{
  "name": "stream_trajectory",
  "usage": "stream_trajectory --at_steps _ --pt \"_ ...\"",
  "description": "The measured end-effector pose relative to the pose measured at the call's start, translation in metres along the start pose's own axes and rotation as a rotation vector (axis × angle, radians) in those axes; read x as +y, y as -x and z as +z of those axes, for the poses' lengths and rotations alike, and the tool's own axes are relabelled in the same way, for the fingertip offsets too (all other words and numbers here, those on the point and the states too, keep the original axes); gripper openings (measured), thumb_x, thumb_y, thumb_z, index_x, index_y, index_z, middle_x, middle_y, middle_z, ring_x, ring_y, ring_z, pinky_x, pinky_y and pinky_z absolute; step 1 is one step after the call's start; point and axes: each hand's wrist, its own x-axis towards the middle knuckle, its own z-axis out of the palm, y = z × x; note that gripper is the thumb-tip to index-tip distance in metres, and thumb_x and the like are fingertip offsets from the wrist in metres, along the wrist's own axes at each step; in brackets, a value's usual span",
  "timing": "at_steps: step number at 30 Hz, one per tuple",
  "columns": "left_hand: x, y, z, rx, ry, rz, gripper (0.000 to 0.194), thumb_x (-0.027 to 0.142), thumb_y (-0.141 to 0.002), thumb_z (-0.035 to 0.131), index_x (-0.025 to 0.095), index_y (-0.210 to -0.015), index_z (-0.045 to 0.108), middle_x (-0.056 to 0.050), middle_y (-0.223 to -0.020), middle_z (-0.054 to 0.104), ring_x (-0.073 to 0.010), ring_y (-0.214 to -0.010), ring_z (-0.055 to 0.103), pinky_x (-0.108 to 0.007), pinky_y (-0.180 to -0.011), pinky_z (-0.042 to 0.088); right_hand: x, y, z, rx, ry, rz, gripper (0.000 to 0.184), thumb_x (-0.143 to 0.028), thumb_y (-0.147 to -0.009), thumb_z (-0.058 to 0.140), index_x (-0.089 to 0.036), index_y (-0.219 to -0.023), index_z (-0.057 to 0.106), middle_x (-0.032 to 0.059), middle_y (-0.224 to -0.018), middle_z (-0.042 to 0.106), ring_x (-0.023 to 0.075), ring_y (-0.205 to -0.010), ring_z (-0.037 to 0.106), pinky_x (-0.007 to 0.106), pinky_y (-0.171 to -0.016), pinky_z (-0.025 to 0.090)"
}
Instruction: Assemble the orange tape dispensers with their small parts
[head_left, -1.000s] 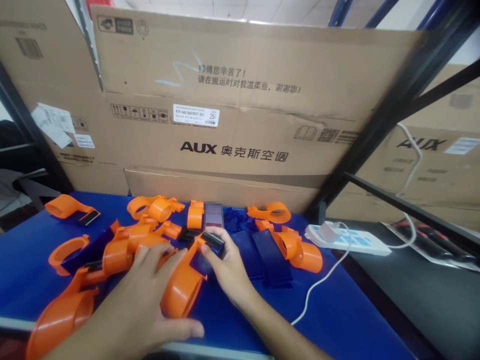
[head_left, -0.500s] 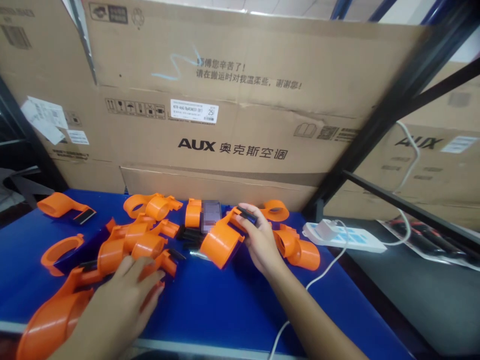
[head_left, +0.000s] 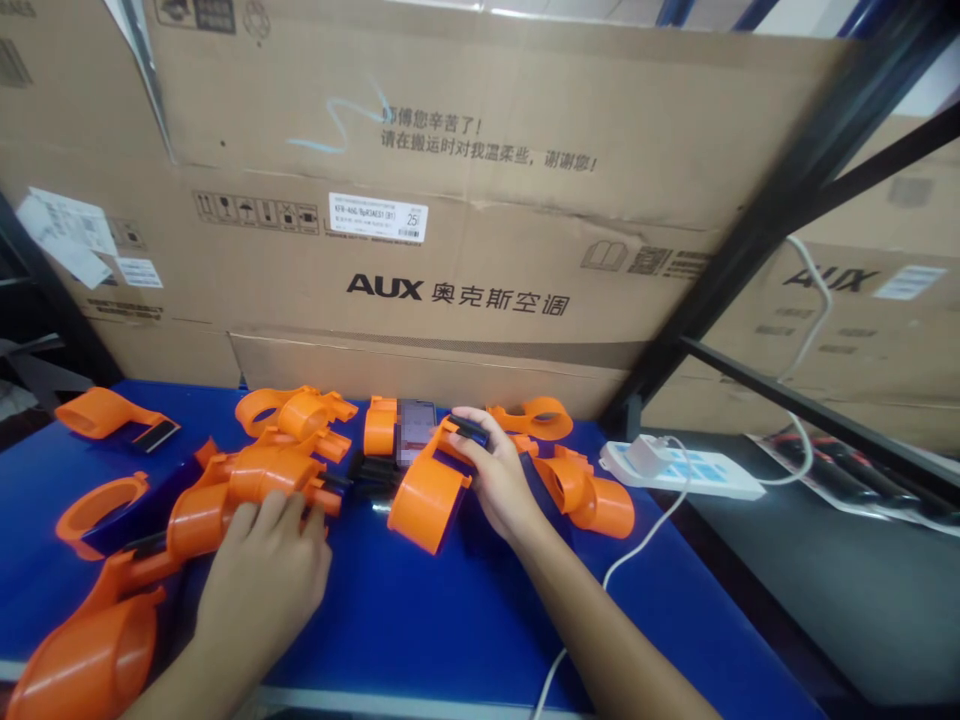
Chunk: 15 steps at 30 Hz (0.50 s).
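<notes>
In the middle of the blue table, my right hand (head_left: 491, 470) grips an orange tape dispenser (head_left: 429, 500) by its dark-tipped end, with the wide ring tilted to the left. My left hand (head_left: 262, 560) has its fingers curled over the front of a heap of similar orange dispensers (head_left: 270, 470). It grips one in the heap; its fingertips are mostly hidden. Small black pieces (head_left: 375, 472) lie between the heap and the dispenser in my right hand. Beside my left forearm rests a larger-looking orange dispenser (head_left: 90, 650).
More orange dispensers lie at the far left (head_left: 105, 412) and at the right (head_left: 592, 495). A phone (head_left: 417, 430) stands at the back. On the right are a white power strip (head_left: 690, 470) and its cable (head_left: 637, 552). A large cardboard box (head_left: 465, 240) walls off the back.
My left hand has shifted slightly and its fingers have drawn together over the heap. The right hand still holds its dispenser. The whole view has moved slightly.
</notes>
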Motion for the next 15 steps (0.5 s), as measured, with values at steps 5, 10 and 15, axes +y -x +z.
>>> stream_trajectory --at_steps 5,10,15 --pt "0.011 -0.002 -0.011 0.050 0.131 -0.075 0.040 0.027 -0.092 0.054 0.010 -0.122 0.073 -0.023 -0.119 0.070 -0.0414 -0.102 0.062 -0.055 -0.084 0.044 0.006 0.001 -0.002 -0.036 0.016 0.015 0.044 -0.033 -0.075 0.079 -0.026 -0.116 0.064 0.0043 -0.111 0.071 0.0236 -0.099 0.067 0.038 -0.086 0.056" --pt "0.041 -0.015 -0.026 0.103 0.938 -0.190 0.056 0.030 -0.097 0.051 0.025 -0.153 0.048 -0.012 -0.154 0.051 -0.0370 -0.137 0.048 -0.054 -0.111 0.038 0.001 0.006 -0.005 -0.106 0.014 0.035 0.041 -0.032 -0.076 0.076 -0.028 -0.114 0.061 0.0023 -0.109 0.069 0.0237 -0.098 0.067 0.037 -0.087 0.054" --pt "0.093 -0.070 -0.020 0.020 2.093 -0.628 0.054 0.053 -0.090 0.064 0.028 -0.138 0.064 -0.012 -0.145 0.061 -0.0379 -0.133 0.055 -0.049 -0.105 0.047 -0.005 0.013 -0.011 -0.183 0.054 0.018 0.033 -0.033 -0.081 0.071 -0.029 -0.110 0.055 -0.0012 -0.102 0.064 0.0220 -0.093 0.064 0.035 -0.087 0.051"
